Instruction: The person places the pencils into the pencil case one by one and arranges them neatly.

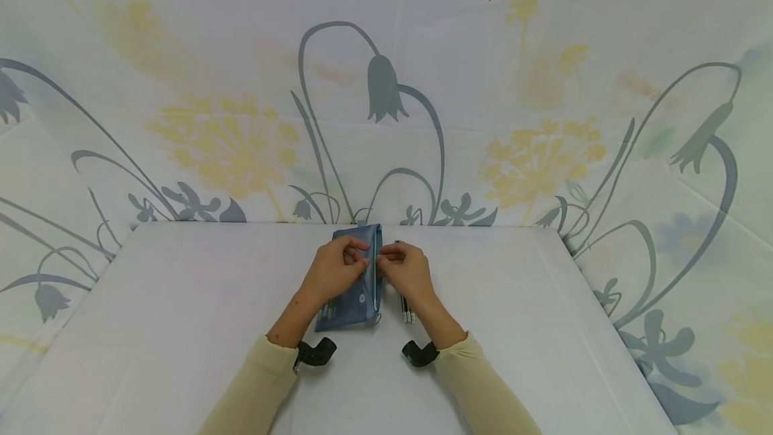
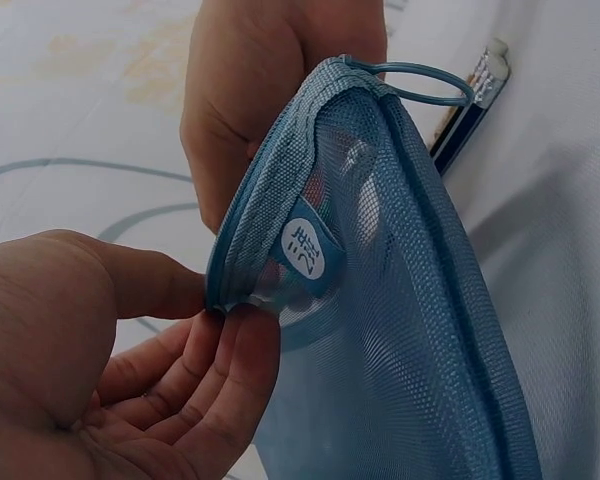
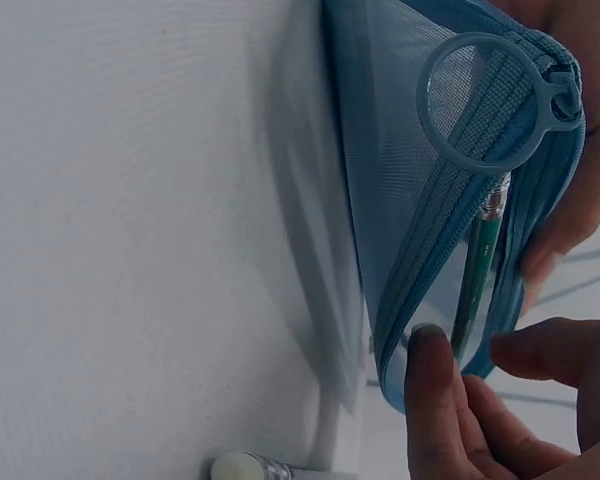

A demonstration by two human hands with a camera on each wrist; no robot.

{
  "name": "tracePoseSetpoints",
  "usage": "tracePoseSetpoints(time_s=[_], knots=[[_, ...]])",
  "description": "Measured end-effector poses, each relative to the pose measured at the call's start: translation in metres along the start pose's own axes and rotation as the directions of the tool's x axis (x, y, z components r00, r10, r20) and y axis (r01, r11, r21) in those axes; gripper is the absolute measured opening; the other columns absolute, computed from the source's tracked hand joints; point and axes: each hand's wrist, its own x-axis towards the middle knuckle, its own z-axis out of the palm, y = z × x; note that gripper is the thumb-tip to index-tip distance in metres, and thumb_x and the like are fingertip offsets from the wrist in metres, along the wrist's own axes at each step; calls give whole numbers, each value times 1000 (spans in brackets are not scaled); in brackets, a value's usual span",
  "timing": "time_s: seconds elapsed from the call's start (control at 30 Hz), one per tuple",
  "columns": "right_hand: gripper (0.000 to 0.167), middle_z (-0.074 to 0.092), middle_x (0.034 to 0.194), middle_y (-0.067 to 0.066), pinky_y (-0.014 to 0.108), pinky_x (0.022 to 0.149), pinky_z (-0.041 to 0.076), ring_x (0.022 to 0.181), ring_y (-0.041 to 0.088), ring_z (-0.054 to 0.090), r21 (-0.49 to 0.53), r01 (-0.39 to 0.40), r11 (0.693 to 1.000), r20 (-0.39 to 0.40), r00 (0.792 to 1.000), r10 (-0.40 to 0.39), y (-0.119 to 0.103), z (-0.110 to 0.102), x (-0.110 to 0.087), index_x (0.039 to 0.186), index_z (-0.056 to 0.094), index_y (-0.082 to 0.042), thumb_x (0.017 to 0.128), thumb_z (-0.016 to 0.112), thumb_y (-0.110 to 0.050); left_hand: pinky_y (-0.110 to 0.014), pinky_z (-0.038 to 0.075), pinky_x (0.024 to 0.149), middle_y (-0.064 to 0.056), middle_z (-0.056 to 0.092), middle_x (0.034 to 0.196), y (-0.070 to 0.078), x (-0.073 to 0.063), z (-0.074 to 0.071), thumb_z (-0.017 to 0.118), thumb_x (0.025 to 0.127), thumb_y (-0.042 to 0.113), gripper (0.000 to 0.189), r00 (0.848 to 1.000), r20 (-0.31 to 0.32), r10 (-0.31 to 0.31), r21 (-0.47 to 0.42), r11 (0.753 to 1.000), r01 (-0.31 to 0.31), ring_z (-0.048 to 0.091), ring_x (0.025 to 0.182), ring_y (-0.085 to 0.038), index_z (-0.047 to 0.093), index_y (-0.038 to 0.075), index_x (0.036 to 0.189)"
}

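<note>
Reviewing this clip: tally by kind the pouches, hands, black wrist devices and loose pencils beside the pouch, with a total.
Pouch: 1
Hands: 2 (left hand, right hand)
Black wrist devices: 2
Loose pencils: at least 2, overlapping
Total: at least 7

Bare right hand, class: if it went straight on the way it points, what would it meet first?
Most likely the blue mesh zip pouch, at its open edge, close ahead of the right hand; whether they touch is hard to tell.
</note>
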Motion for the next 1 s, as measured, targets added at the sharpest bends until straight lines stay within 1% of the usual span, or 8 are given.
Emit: tracePoseSetpoints(time_s=[0.17, 0.37, 0.43, 0.5, 0.6, 0.7, 0.87, 1.0], knots=[[22, 76, 101, 19, 40, 77, 64, 84, 30, 79, 20, 7, 1000, 13, 1000, -7, -1, -1, 0, 117, 73, 8, 98, 70, -3, -33, 55, 66, -7, 70, 94, 3, -1, -1, 74, 98, 8, 26, 1000, 1, -7, 2, 1000, 7, 68, 72, -13, 72, 0, 123], [23, 77, 101, 18, 35, 75, 64, 84, 30, 79, -9, 21, 1000, 14, 1000, -21, -2, 0, 0, 118, 74, 7, 97, 71, -3, -32, 55, 66, -7, 71, 95, 4, -1, -1, 74, 98, 8, 27, 1000, 2, -9, 4, 1000, 9, 68, 73, -13, 72, -1, 123], [23, 77, 101, 17, 34, 73, 63, 83, 29, 78, -41, 35, 999, 8, 999, -35, -1, -1, 1, 117, 74, 6, 97, 70, -4, -32, 56, 66, -7, 71, 95, 4, -2, -1, 74, 98, 8, 27, 1000, 1, -10, 2, 1000, 10, 68, 72, -13, 72, -1, 123], [22, 77, 99, 15, 33, 72, 62, 82, 26, 78, -96, 56, 994, 1, 998, -56, 0, -3, 2, 115, 75, 5, 97, 69, -5, -32, 55, 65, -7, 71, 94, 3, -1, -1, 74, 98, 8, 27, 1000, -1, -9, 0, 1000, 9, 68, 72, -13, 72, -1, 123], [21, 77, 95, 12, 32, 71, 60, 81, 21, 75, -203, 84, 976, -9, 996, -87, 1, -7, 3, 112, 77, 2, 95, 68, -6, -32, 55, 65, -7, 71, 93, 3, -2, -1, 74, 98, 8, 27, 1000, -1, -12, 3, 1000, 12, 68, 71, -12, 72, -1, 123], [20, 76, 93, 9, 35, 73, 59, 83, 21, 73, -286, 105, 952, -10, 994, -112, 2, -14, 5, 110, 77, 0, 93, 67, -5, -32, 54, 66, -6, 71, 93, 3, -1, -1, 74, 98, 9, 26, 1000, -3, -18, 10, 1000, 18, 68, 71, -12, 72, 0, 123], [19, 75, 95, 9, 41, 79, 60, 89, 25, 73, -352, 112, 929, -7, 992, -122, 3, -27, 8, 110, 77, -1, 94, 69, -6, -33, 54, 65, -6, 71, 92, 1, 0, 0, 73, 98, 8, 26, 1000, -8, -17, 12, 1000, 17, 67, 70, -11, 72, 0, 122], [16, 74, 94, 9, 43, 80, 59, 88, 26, 73, -399, 115, 910, -4, 992, -128, 5, -35, 11, 107, 77, -2, 93, 72, -6, -33, 54, 65, -6, 71, 92, 1, -1, 0, 73, 98, 8, 25, 1000, -9, -18, 5, 1000, 18, 68, 70, -11, 72, 0, 122]])
